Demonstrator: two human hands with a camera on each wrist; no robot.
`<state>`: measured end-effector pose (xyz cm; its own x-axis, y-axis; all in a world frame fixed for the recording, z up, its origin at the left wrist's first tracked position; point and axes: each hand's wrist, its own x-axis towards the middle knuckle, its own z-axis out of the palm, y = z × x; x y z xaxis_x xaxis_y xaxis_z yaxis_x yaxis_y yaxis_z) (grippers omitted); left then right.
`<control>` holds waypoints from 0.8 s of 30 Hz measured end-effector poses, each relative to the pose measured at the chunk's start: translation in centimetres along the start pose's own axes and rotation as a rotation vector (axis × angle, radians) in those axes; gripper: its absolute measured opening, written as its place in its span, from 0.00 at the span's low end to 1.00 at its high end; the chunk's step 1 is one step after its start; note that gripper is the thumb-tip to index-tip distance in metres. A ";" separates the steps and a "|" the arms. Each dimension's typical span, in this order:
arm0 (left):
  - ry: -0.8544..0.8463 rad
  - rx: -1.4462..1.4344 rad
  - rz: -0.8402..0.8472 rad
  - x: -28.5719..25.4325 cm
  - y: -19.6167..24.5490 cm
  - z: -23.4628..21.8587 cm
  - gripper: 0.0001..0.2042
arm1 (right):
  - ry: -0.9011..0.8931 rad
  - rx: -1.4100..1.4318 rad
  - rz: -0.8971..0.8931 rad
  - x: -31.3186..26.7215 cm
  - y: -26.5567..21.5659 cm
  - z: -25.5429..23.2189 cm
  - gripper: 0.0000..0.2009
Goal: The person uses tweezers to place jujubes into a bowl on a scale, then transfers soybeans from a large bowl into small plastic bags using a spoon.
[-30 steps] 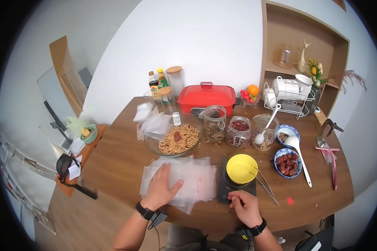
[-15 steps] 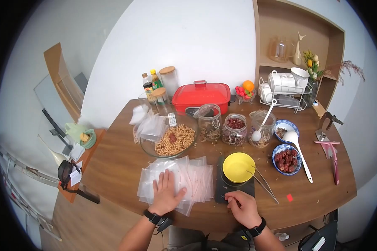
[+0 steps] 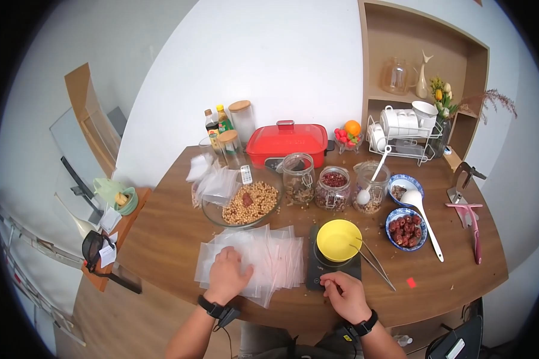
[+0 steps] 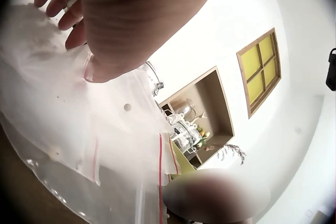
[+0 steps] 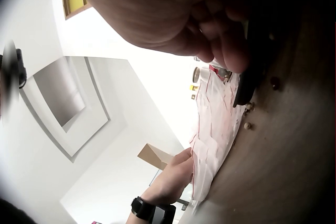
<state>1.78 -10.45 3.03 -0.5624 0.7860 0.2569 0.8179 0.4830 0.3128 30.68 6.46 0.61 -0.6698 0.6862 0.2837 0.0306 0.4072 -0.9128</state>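
Note:
My left hand [image 3: 227,276] rests on a fanned-out pile of clear zip bags [image 3: 281,260], its fingers slightly bent and the thumb out to the side. Red zip strips show on the bags [image 4: 47,113] in the left wrist view. At the front edge of a black kitchen scale [image 3: 317,276], my right hand [image 3: 346,297] lies with loosely curled fingers and nothing in them. A yellow bowl [image 3: 339,240] sits on the scale, with metal tongs [image 3: 377,266] leaning at its right side. Behind the bags is a glass bowl of soybeans [image 3: 251,200].
Several glass jars [image 3: 333,190] stand behind the scale, one holding a white spoon. To the right are a patterned bowl of red dates [image 3: 406,230], a white ladle [image 3: 425,224] and a pink peeler-like tool [image 3: 475,236]. A red electric cooker [image 3: 287,143] is at the back.
My left hand has slid over the bags toward me and then slightly left, its fingers now more bent. The bags lie more fanned out to the right. The right hand stays at the scale.

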 end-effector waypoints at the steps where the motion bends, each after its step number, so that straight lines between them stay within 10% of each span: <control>1: -0.065 0.015 -0.041 0.1 0.3 -0.7 0.16 | -0.002 -0.004 -0.003 0.0 0.0 0.0 0.07; 10: 0.264 -0.032 0.152 0.5 1.5 -3.0 0.09 | -0.001 0.008 0.022 0.1 -0.5 0.0 0.07; 24: 0.132 -0.296 0.091 -1.7 3.0 -1.7 0.08 | -0.016 0.006 0.012 0.2 -0.1 0.0 0.07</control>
<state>4.97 -11.03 5.02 -0.5153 0.7544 0.4065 0.8056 0.2647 0.5300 30.55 6.54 0.74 -0.6809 0.6815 0.2681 0.0343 0.3953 -0.9179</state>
